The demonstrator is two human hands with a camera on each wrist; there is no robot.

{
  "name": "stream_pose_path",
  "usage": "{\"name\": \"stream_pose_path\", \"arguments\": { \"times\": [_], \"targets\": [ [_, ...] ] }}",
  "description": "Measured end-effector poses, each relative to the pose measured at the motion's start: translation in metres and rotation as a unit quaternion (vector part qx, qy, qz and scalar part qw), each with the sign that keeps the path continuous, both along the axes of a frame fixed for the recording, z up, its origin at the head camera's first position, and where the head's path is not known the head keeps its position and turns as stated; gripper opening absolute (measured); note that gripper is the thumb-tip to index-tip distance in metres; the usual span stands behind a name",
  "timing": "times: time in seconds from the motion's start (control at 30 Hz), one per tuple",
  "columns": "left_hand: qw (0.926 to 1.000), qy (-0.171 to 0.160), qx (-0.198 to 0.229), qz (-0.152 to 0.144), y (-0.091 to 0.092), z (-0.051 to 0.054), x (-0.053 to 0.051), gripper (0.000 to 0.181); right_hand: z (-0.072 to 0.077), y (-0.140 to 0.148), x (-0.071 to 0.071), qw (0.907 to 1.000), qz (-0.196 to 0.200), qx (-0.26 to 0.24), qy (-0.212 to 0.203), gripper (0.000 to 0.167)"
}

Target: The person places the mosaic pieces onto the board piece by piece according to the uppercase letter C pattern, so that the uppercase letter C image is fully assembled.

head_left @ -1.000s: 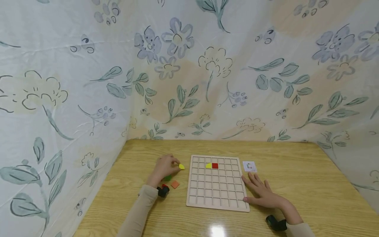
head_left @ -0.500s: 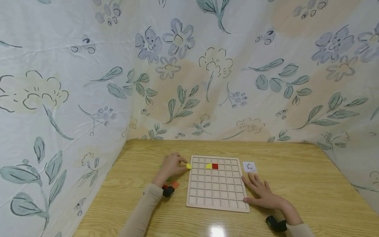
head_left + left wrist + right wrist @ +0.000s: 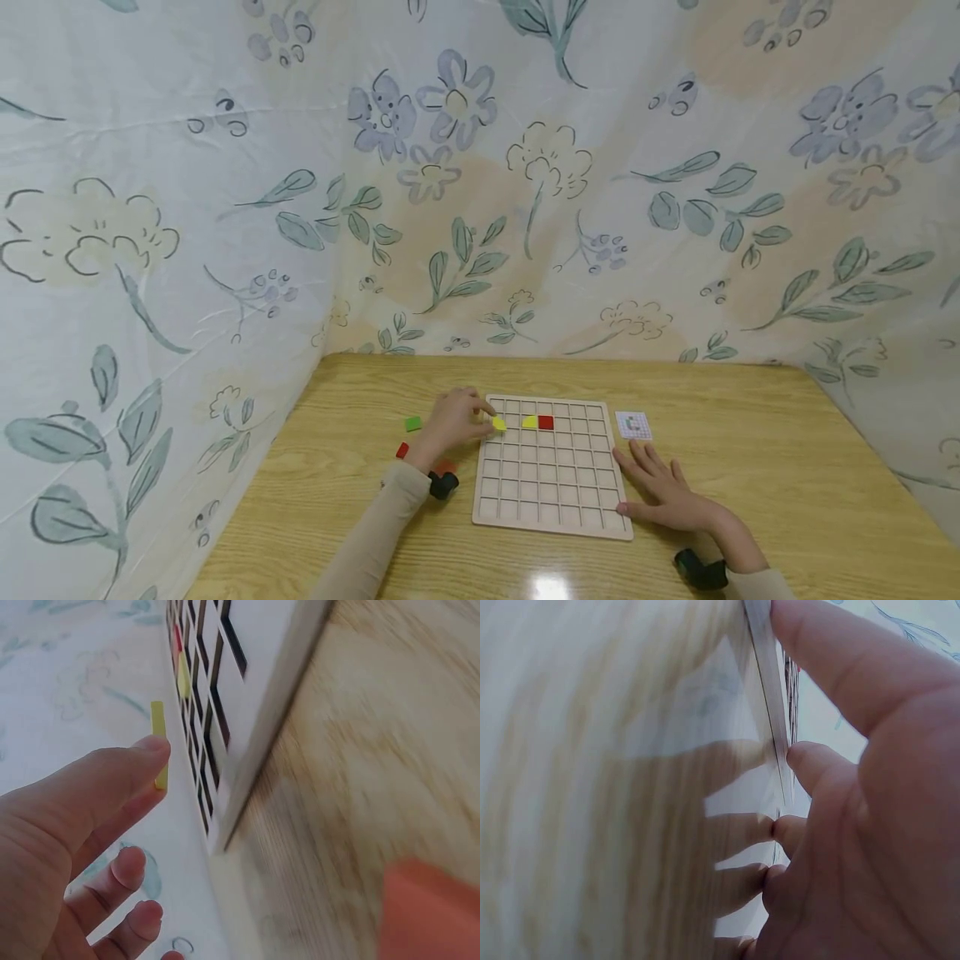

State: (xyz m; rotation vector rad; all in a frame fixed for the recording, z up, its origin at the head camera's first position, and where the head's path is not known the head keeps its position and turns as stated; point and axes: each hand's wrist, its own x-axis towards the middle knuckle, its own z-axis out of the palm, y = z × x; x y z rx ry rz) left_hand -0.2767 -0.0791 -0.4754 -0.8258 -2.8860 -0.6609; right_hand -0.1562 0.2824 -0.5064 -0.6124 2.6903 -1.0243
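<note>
Between thumb and forefinger my left hand (image 3: pixel 454 421) pinches a thin yellow tile (image 3: pixel 158 720), seen edge-on in the left wrist view. In the head view this tile shows a curved side and hangs over the left edge of the wooden grid board (image 3: pixel 517 502). A yellow quarter-round tile (image 3: pixel 530 422) and a red square tile (image 3: pixel 546 422) lie side by side in cells of an upper row. My right hand (image 3: pixel 670 490) lies with spread, straight fingers at the board's right edge, thumb and forefinger touching it.
Left of the board lie a green tile (image 3: pixel 413 424), a red tile (image 3: pixel 402 451) and an orange tile (image 3: pixel 420 915), partly behind the left wrist in the head view. A small printed grid card (image 3: pixel 633 425) sits beyond the right hand. A flowered cloth (image 3: pixel 480 208) surrounds the table.
My left hand has carried the yellow tile rightward from the table to above the board's left edge, uncovering the green and red tiles. The right hand stays in place.
</note>
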Motion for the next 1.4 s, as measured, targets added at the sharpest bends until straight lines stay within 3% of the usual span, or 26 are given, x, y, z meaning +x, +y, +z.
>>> {"name": "stream_pose_path", "arguments": {
  "times": [0.27, 0.6, 0.93, 1.4],
  "targets": [
    [0.9997, -0.008, -0.016, -0.014, 0.019, 0.0, -0.004, 0.023, -0.002, 0.0, 0.0, 1.0, -0.002, -0.001, 0.002, 0.078],
    [0.9996, -0.003, -0.006, -0.027, 0.043, -0.001, -0.005, 0.023, -0.001, 0.0, 0.0, 1.0, 0.001, 0.001, 0.006, 0.078],
    [0.9996, -0.024, -0.008, -0.013, 0.066, -0.003, -0.009, 0.019, -0.001, 0.002, -0.003, 1.0, 0.001, 0.004, 0.007, 0.078],
    [0.9998, -0.017, -0.005, -0.01, 0.097, -0.003, -0.011, 0.02, 0.001, 0.002, -0.004, 0.9998, -0.002, 0.02, 0.008, 0.079]
  ]
}}
